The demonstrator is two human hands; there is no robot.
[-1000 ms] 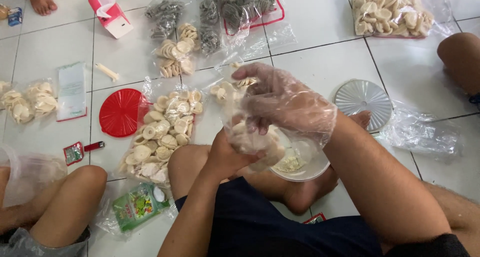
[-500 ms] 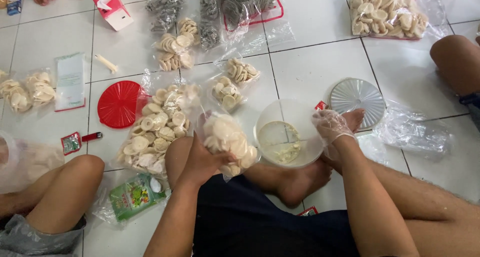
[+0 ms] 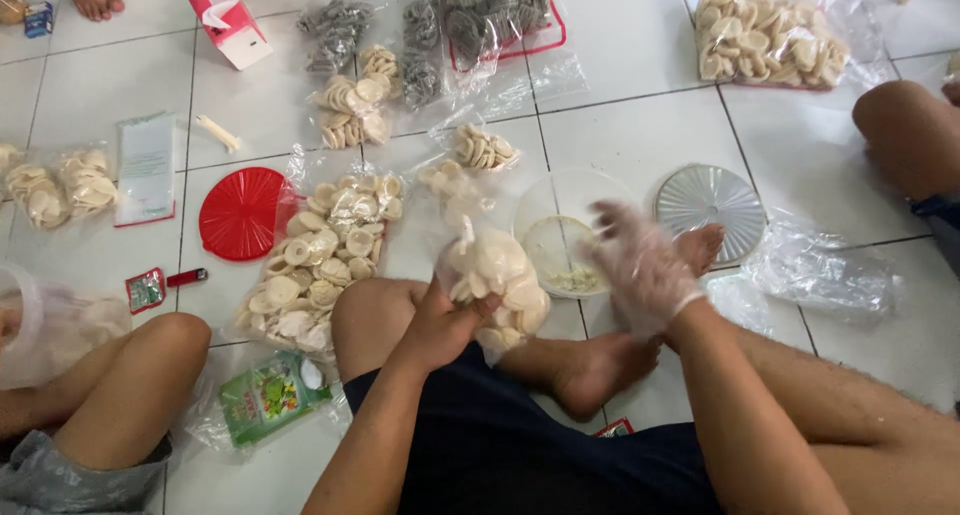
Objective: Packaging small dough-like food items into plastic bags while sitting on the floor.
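Gripping a bag of crackers (image 3: 497,285), left hand (image 3: 440,325); right hand (image 3: 640,265) (gloved, blurred) fingers spread.

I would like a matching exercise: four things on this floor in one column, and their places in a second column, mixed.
1. red lid
2. clear bowl
3. bag of crackers
4. green packet

a. in the left hand
b. near the gloved right hand
c. between two knees, bottom left
d. left of the open cracker pile

Pairs: 1-d, 2-b, 3-a, 4-c

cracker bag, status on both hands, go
Left hand gripping clear cracker bag over lap. Right hand, gloved, empty, beside bowl. Nothing between them.
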